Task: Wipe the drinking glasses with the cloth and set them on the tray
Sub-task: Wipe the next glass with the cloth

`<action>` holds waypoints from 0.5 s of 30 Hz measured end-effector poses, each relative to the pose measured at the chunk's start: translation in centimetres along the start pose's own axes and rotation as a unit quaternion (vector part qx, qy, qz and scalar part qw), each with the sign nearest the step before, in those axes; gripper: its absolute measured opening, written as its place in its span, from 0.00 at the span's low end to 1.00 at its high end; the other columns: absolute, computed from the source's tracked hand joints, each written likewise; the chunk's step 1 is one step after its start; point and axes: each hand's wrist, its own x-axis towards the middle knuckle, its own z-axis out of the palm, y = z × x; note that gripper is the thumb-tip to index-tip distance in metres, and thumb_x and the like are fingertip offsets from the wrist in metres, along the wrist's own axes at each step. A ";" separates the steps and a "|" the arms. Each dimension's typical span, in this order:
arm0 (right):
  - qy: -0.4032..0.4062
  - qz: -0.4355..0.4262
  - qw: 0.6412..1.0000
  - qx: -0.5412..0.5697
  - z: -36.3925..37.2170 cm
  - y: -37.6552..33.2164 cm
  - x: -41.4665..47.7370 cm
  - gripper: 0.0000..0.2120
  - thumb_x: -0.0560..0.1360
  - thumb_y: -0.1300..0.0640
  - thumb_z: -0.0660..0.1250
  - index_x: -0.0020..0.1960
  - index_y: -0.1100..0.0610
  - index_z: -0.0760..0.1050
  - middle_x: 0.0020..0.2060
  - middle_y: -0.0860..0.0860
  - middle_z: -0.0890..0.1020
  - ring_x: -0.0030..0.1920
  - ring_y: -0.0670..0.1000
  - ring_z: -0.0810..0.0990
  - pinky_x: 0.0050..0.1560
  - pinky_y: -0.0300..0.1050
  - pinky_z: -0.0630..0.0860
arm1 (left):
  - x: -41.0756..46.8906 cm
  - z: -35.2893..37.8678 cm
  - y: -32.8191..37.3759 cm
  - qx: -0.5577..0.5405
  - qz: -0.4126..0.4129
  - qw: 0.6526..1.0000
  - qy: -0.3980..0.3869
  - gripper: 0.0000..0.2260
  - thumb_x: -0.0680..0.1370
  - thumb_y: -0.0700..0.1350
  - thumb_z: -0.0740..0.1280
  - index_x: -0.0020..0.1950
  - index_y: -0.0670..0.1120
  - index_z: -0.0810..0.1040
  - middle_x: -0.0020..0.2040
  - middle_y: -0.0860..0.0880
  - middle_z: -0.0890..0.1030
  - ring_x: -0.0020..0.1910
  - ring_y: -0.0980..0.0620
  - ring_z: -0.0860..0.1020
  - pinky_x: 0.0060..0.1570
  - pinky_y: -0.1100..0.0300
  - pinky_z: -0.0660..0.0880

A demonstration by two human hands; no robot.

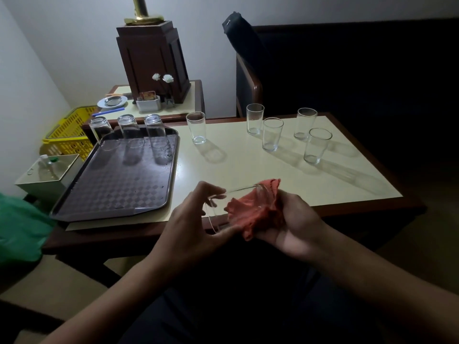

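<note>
Now, left hand (191, 219): fingertips pinching glass (218, 214) base; hold firm.
right hand (293, 227): bunched round cloth (250, 209), pushed into mouth; twist fully.
tray (111, 194): set rim-down beside upturned glasses (129, 132).

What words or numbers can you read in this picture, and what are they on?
No text here can be read.
Packets in the white holder: some print, too blurred to read.
Bottles in the box: too small to show any label.
Tray, cloth and the glass being wiped: no writing shows.
</note>
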 end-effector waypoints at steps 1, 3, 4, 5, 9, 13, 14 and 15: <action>0.010 -0.024 1.000 -0.012 -0.1 0.5 0.1 0.20 0.87 0.51 0.59 0.64 0.66 0.79 0.56 0.64 0.87 0.52 0.60 0.89 0.42 0.55 0.87 | -0.1 0.1 -0.1 -0.005 -0.029 1.000 -0.006 0.28 0.66 0.58 0.82 0.59 0.53 0.74 0.55 0.59 0.81 0.51 0.62 0.82 0.45 0.69 0.76; 0.011 -0.105 0.991 -0.085 0.0 1.3 0.2 0.19 0.88 0.51 0.57 0.70 0.60 0.78 0.62 0.61 0.86 0.62 0.59 0.86 0.54 0.54 0.85 | -0.1 0.2 -0.3 -0.071 -0.129 0.987 -0.066 0.29 0.63 0.57 0.84 0.57 0.52 0.74 0.54 0.52 0.83 0.48 0.55 0.85 0.46 0.56 0.84; -0.002 -0.154 0.980 -0.122 0.2 1.5 0.1 0.17 0.88 0.52 0.56 0.71 0.57 0.77 0.63 0.58 0.86 0.65 0.57 0.85 0.59 0.53 0.83 | 0.0 0.3 -0.1 -0.155 -0.185 0.966 -0.094 0.29 0.63 0.54 0.85 0.57 0.49 0.75 0.54 0.44 0.83 0.49 0.47 0.86 0.50 0.48 0.85; -0.013 -0.195 0.969 -0.153 0.4 1.6 0.1 0.16 0.89 0.54 0.56 0.72 0.53 0.77 0.64 0.55 0.86 0.66 0.55 0.84 0.62 0.51 0.81 | 0.2 0.4 0.0 -0.261 -0.232 0.930 -0.112 0.29 0.65 0.51 0.83 0.59 0.44 0.75 0.56 0.37 0.83 0.53 0.39 0.86 0.54 0.43 0.84; -0.012 -0.286 0.902 -0.324 0.4 3.0 -0.4 0.20 0.87 0.51 0.58 0.78 0.44 0.70 0.71 0.42 0.80 0.73 0.43 0.76 0.74 0.43 0.73 | 1.1 0.0 0.4 -0.516 -0.301 0.791 -0.130 0.18 0.74 0.48 0.74 0.60 0.40 0.79 0.55 0.36 0.81 0.53 0.38 0.81 0.56 0.50 0.82; -0.020 -0.294 0.851 -0.435 -0.1 4.6 -1.3 0.24 0.85 0.57 0.65 0.79 0.42 0.69 0.65 0.33 0.80 0.68 0.38 0.79 0.67 0.38 0.77 | 1.6 -1.2 -1.6 -0.496 -0.334 0.795 -0.101 0.34 0.73 0.54 0.74 0.73 0.36 0.74 0.64 0.36 0.77 0.61 0.36 0.78 0.67 0.43 0.73; -0.015 -0.295 0.854 -0.428 0.0 4.4 -1.2 0.24 0.85 0.58 0.66 0.79 0.43 0.70 0.65 0.34 0.81 0.67 0.39 0.79 0.67 0.40 0.78 | 1.6 -1.3 -1.8 -0.485 -0.336 0.801 -0.106 0.38 0.70 0.54 0.75 0.73 0.34 0.72 0.61 0.36 0.76 0.59 0.36 0.76 0.63 0.44 0.73; -0.003 -0.301 0.856 -0.421 0.2 4.1 -1.0 0.24 0.85 0.58 0.66 0.79 0.43 0.70 0.66 0.36 0.80 0.68 0.39 0.79 0.69 0.42 0.78 | 1.6 -1.2 -1.9 -0.483 -0.334 0.801 -0.118 0.39 0.68 0.53 0.76 0.72 0.33 0.71 0.58 0.36 0.76 0.58 0.37 0.74 0.60 0.44 0.72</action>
